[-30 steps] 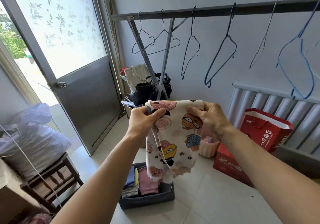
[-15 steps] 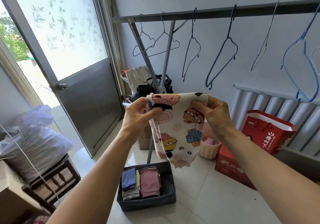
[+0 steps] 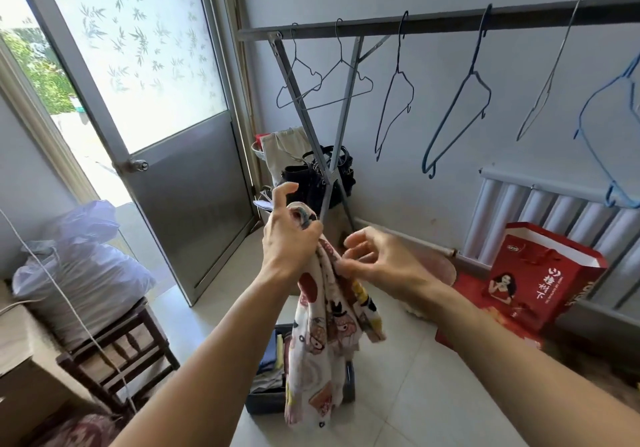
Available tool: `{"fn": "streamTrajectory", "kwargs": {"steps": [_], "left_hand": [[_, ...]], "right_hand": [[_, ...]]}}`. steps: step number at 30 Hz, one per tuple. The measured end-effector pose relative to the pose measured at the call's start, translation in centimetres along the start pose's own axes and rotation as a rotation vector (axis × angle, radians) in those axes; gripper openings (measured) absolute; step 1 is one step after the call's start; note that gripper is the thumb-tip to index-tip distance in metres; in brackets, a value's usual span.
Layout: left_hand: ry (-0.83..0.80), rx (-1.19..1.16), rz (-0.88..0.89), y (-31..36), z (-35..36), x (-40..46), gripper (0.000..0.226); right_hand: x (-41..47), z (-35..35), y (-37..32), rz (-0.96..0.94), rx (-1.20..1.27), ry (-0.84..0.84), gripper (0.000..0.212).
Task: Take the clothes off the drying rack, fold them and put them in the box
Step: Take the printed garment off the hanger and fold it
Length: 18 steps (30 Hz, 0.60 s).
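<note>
A white garment with a cartoon print [image 3: 323,335] hangs bunched in a long strip from my left hand [image 3: 289,238], which grips its top end. My right hand [image 3: 375,259] is beside it on the right, fingers curled, fingertips pinching the cloth just below my left hand. Under the garment on the floor stands a dark box [image 3: 265,401] holding folded clothes, partly hidden by the cloth. The drying rack bar [image 3: 433,24] runs across the top and carries only bare wire hangers [image 3: 457,100].
An open metal door [image 3: 187,183] stands at the left. A wooden stool [image 3: 117,353] bears a full plastic bag [image 3: 83,273]. A red gift bag [image 3: 540,277] leans by the radiator [image 3: 554,211]. Bags [image 3: 315,176] sit behind the rack's legs.
The garment was held spread flat between both hands; now its top edges are gathered into my left hand and it hangs as a narrow bunch. My right hand has let go of its corner and moved lower.
</note>
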<state>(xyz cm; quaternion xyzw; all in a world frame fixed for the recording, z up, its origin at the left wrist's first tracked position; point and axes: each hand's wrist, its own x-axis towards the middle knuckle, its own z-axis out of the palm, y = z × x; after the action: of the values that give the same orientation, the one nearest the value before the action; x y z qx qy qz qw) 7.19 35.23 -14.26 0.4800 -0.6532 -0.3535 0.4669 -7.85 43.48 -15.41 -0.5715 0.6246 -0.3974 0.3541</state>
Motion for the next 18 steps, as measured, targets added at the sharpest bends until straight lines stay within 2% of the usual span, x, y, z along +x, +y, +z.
{"fn": "streamTrajectory", "kwargs": {"steps": [1, 2, 3, 4, 5, 6, 8, 9, 11, 14, 16, 17, 18], "left_hand": [[0.006, 0.005, -0.002, 0.1, 0.3, -0.1, 0.048], [0.014, -0.015, -0.014, 0.3, 0.6, -0.2, 0.040], [0.023, -0.064, -0.042, 0.5, 0.8, -0.5, 0.034], [0.026, -0.132, -0.070, 0.8, 1.2, -0.9, 0.031], [0.015, -0.205, -0.091, 1.1, 1.5, -1.2, 0.030], [-0.027, -0.277, -0.097, 1.4, 1.8, -1.5, 0.032], [-0.197, -0.449, -0.106, 2.4, 1.7, -1.9, 0.048], [-0.274, -0.515, -0.117, 2.6, 1.3, -1.7, 0.059], [-0.273, -0.432, -0.093, 2.3, -0.2, -1.1, 0.072], [-0.193, -0.260, -0.142, -0.5, -2.3, -0.5, 0.094], [-0.294, -0.284, -0.278, -3.0, -2.9, -1.0, 0.123], [-0.378, -0.323, -0.338, -4.6, -3.1, -1.3, 0.131], [-0.474, -0.370, -0.384, -5.7, -3.4, -1.7, 0.127]], "right_hand": [[-0.2, 0.9, -0.1, 0.023, -0.021, -0.197, 0.063], [0.0, 2.0, 0.5, 0.031, -0.021, -0.282, 0.080], [0.3, 3.1, 1.0, 0.021, 0.001, -0.256, 0.092], [0.7, 4.3, 1.7, 0.007, 0.034, -0.145, 0.099], [1.1, 5.4, 2.2, -0.020, 0.094, -0.009, 0.097], [1.5, 6.2, 2.5, -0.035, 0.183, 0.107, 0.082], [1.9, 6.3, 2.2, -0.009, 0.374, 0.303, 0.026], [2.0, 5.7, 1.8, 0.032, 0.432, 0.358, 0.006], [2.4, 4.0, 1.4, 0.138, 0.587, 0.374, 0.016], [2.5, 1.8, 0.8, 0.289, 0.877, 0.260, 0.030], [2.5, 0.7, 0.6, 0.341, 0.996, 0.202, 0.034], [2.6, 0.4, 0.6, 0.345, 1.041, 0.195, 0.036], [2.8, 0.1, 0.7, 0.347, 1.092, 0.190, 0.038]]}}
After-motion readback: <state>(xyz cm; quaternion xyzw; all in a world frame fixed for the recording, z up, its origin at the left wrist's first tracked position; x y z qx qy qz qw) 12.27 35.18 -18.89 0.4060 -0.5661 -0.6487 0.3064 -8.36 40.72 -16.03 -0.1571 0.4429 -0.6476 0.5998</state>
